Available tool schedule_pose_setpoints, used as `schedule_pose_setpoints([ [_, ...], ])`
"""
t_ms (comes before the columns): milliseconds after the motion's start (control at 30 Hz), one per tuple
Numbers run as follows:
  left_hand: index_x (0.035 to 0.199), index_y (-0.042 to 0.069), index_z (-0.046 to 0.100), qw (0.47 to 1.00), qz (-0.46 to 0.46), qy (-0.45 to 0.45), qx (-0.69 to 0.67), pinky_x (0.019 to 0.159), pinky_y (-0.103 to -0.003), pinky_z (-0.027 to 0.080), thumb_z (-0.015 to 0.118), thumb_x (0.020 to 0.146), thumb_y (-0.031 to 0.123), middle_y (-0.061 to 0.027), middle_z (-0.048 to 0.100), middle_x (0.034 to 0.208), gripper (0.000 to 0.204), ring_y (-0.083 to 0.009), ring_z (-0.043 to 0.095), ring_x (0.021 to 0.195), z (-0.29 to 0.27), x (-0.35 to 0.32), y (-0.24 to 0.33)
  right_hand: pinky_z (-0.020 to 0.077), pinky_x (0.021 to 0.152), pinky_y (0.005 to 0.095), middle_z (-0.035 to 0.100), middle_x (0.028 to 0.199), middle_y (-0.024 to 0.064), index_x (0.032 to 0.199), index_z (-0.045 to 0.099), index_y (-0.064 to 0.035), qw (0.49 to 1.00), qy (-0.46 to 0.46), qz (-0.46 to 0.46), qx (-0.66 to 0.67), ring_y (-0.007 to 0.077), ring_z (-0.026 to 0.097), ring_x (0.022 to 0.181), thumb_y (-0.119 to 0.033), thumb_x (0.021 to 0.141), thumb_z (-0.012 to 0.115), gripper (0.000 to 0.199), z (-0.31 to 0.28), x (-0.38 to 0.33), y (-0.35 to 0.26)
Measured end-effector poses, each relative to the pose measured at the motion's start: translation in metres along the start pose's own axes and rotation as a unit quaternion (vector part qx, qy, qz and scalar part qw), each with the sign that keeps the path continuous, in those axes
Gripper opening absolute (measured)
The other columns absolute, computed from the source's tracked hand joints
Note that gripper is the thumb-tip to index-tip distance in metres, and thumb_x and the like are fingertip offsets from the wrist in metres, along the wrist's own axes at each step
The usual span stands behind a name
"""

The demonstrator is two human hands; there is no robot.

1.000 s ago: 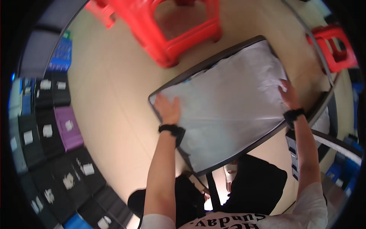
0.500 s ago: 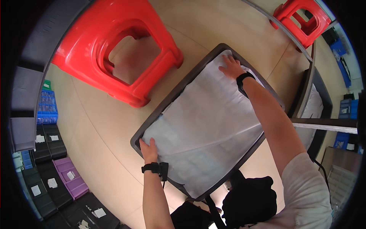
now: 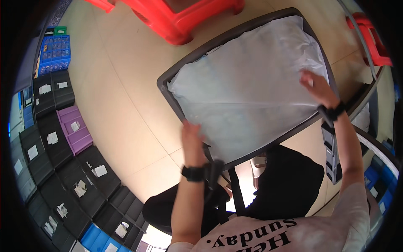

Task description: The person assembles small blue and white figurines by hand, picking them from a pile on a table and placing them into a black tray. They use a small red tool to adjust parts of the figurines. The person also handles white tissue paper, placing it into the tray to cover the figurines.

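Note:
A white, translucent plastic sheet [image 3: 247, 80] covers what lies inside a dark grey rectangular tray [image 3: 170, 101]. The sheet lies mostly smooth, with a crease across its middle and wrinkles along the right side; pale bluish shapes show faintly through it. My left hand [image 3: 193, 138] is at the tray's left rim, fingers apart and blurred by motion, with nothing seen in it. Over the sheet's right part is my right hand [image 3: 318, 87], also blurred, its fingers loosely apart and holding nothing. A dark strap with a small device sits on each wrist.
Red plastic stools stand beyond the tray [image 3: 176, 21] and at the far right [image 3: 373, 42]. Black bins [image 3: 50, 138] with paper labels line the left, with a purple bin [image 3: 74, 128] and a blue crate [image 3: 54, 52]. A curved metal rail [image 3: 378, 157] runs along the right.
My right hand has come back from the sheet's far corner toward its right side. My left hand has shifted nearer along the left rim. The view has moved, so the tray appears higher and farther right.

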State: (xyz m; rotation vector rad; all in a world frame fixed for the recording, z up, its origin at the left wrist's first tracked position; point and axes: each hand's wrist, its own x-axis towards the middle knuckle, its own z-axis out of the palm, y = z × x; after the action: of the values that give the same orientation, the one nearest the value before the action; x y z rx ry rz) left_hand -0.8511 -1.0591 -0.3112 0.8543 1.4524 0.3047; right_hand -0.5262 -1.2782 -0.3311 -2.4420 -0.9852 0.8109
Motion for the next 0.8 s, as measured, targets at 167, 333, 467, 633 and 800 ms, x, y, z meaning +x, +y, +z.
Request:
schedule_pose_setpoints([
  [167, 0.123, 0.001, 0.031, 0.989, -0.113, -0.046, 0.079, 0.087, -0.037, 0.032, 0.057, 0.073, 0.019, -0.0093, 0.044, 0.112, 0.059, -0.0215, 0.042, 0.102, 0.002, -0.047, -0.081, 0.0452, 0.072, 0.0355, 0.061, 0.087, 0.0150, 0.099, 0.055, -0.0007, 0.999, -0.045, 0.000, -0.012, 0.0302, 0.059, 0.079, -0.022, 0.075, 0.057, 0.032, 0.039, -0.073, 0.012],
  [333, 0.126, -0.011, 0.020, 0.960, -0.141, 0.048, 0.237, 0.092, -0.031, 0.030, 0.059, 0.068, 0.016, -0.0213, 0.038, 0.122, 0.075, -0.0291, 0.040, 0.110, 0.000, -0.016, -0.159, 0.0454, 0.072, 0.0361, 0.060, 0.090, 0.0133, 0.098, 0.056, -0.0024, 0.992, -0.019, -0.044, -0.113, 0.0284, 0.060, 0.075, -0.020, 0.073, 0.059, 0.031, 0.075, -0.093, 0.029],
  [467, 0.116, -0.012, 0.031, 0.958, -0.130, 0.035, 0.255, 0.090, -0.032, 0.033, 0.059, 0.066, 0.015, -0.0225, 0.043, 0.115, 0.063, -0.0286, 0.043, 0.106, 0.005, -0.012, -0.145, 0.0456, 0.069, 0.0365, 0.060, 0.089, 0.0124, 0.096, 0.058, -0.0033, 0.998, -0.025, 0.031, -0.051, 0.0261, 0.059, 0.073, -0.022, 0.071, 0.061, 0.031, 0.079, -0.093, 0.030],
  [633, 0.113, -0.011, 0.038, 0.969, -0.145, 0.045, 0.196, 0.093, -0.038, 0.033, 0.063, 0.062, 0.019, -0.0286, 0.041, 0.117, 0.064, -0.0385, 0.040, 0.111, 0.002, -0.023, -0.123, 0.0357, 0.081, 0.0401, 0.059, 0.097, 0.0082, 0.098, 0.059, -0.0091, 0.992, 0.028, 0.023, -0.119, 0.0258, 0.052, 0.097, -0.023, 0.072, 0.060, 0.030, 0.066, -0.096, 0.023],
  [800, 0.095, -0.005, 0.058, 0.953, -0.187, -0.017, 0.239, 0.091, -0.040, 0.034, 0.060, 0.058, 0.030, -0.0247, 0.055, 0.104, 0.052, -0.0378, 0.047, 0.105, -0.012, -0.001, -0.175, 0.0350, 0.083, 0.0431, 0.057, 0.100, 0.0088, 0.105, 0.055, -0.0129, 0.987, 0.018, 0.018, -0.159, 0.0261, 0.050, 0.098, -0.027, 0.072, 0.058, 0.036, 0.043, -0.092, 0.001],
])
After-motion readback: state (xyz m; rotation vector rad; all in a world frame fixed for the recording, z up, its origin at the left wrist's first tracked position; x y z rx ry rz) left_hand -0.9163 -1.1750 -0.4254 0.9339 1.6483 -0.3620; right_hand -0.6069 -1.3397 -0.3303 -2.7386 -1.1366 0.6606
